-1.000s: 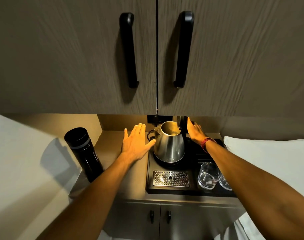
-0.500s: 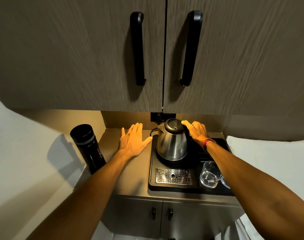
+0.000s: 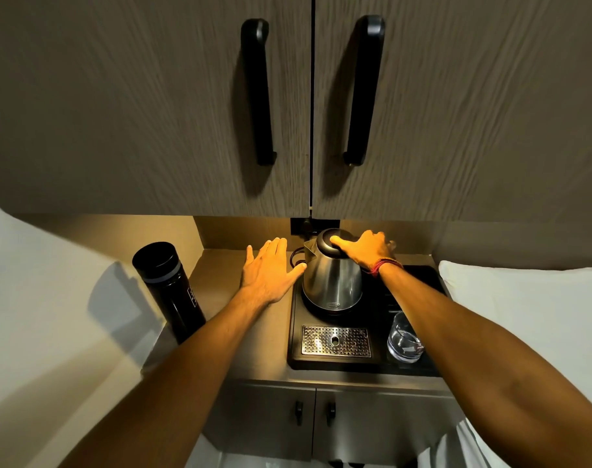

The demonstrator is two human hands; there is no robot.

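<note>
Since a second ago the lid (image 3: 325,239) has swung down from standing open and now sits closed on the kettle (image 3: 333,282), and the right hand (image 3: 365,249) has come forward from behind the rim to lie on top of it. Its thumb presses flat across the lid; its fingers bend over the far right side, where the handle should be, but I cannot tell from this angle whether they close round it.

Upright on its round base, the kettle stands at the back of the black tray (image 3: 298,361), its long axis vertical and its spout pointing left. That puts it straight ahead of both arms, under the right hand and just to the right of the left hand (image 3: 267,271). The left hand holds nothing: it is spread wide, fingers straight, low over the counter (image 3: 220,292), thumb reaching toward the kettle's side.

The right hand is the nearer one, so any lift would likely go straight up along that axis, under the cupboard doors (image 3: 153,113). A glass (image 3: 402,339) stands near the right forearm, and a black flask (image 3: 171,292) well off to the left.
</note>
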